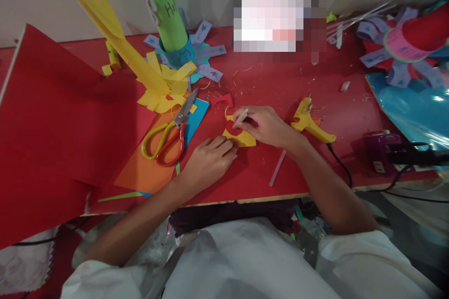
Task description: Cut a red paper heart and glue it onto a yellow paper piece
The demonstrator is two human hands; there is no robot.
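Note:
My right hand (261, 124) pinches a short white pen-like stick (242, 116), its lower end at a small red paper circle (231, 127). That circle lies on a piece of yellow paper (247, 139) on the red table. With curled fingers, my left hand (212, 156) presses on the yellow paper's left lower edge; the fingertips are partly hidden. A red paper offcut (222, 101) with a curved notch lies just beyond. Scissors (175, 133) with one yellow and one red handle rest left of my left hand, blades partly apart, on orange paper (140, 173).
A yellow glue gun (310, 121) with a black cord lies right of my right hand. A yellow paper flower (140, 65) and a green paper tube (168, 14) stand at the back left. Large red sheet (63, 126) rises at left. Purple power box (380, 152) sits at right.

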